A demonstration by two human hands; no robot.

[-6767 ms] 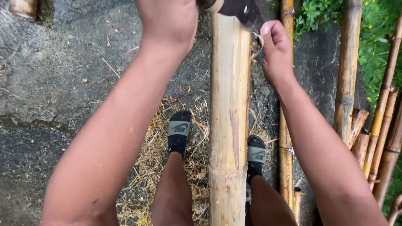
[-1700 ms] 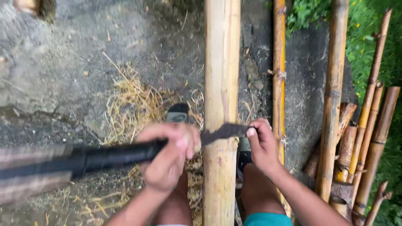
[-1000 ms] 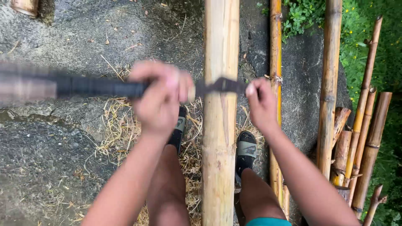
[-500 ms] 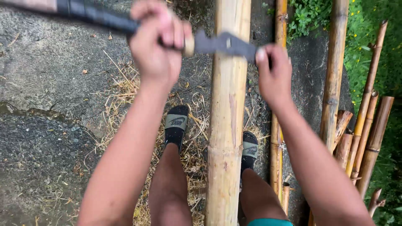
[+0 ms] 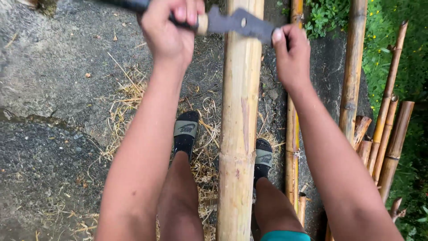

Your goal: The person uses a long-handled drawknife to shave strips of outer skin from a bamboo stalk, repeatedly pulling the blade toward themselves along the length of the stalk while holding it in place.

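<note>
The ground [image 5: 53, 80] is the widest thing in view, a rough grey paved surface, damp and cracked, running under everything from the left edge to the strip of green plants [image 5: 401, 53] on the right. Next in size is the thick bamboo pole [image 5: 240, 134], pale yellow-tan, whose long axis runs straight up the frame from the bottom edge between the person's legs to the top edge, pointing away from the person. To its right lie thinner bamboo poles [image 5: 352, 80], most roughly parallel to the thick one, with several short cut lengths [image 5: 392, 138] leaning at a slight slant by the plants. A scatter of dry bamboo shavings [image 5: 129, 98] lies on the ground around the feet, which wear dark slide sandals [image 5: 186, 129] planted either side of the thick pole. Across the top of that pole lies a dark flat blade [image 5: 240, 22], its long axis running left to right, crosswise to the bamboo, resting against the pole's upper surface. The left hand [image 5: 169, 27] is closed in a fist round the tool's dark handle [image 5: 129, 4], just left of the pole. The right hand [image 5: 292, 51] is curled on the blade's far end, just right of the pole, thumb pressed on the metal
</note>
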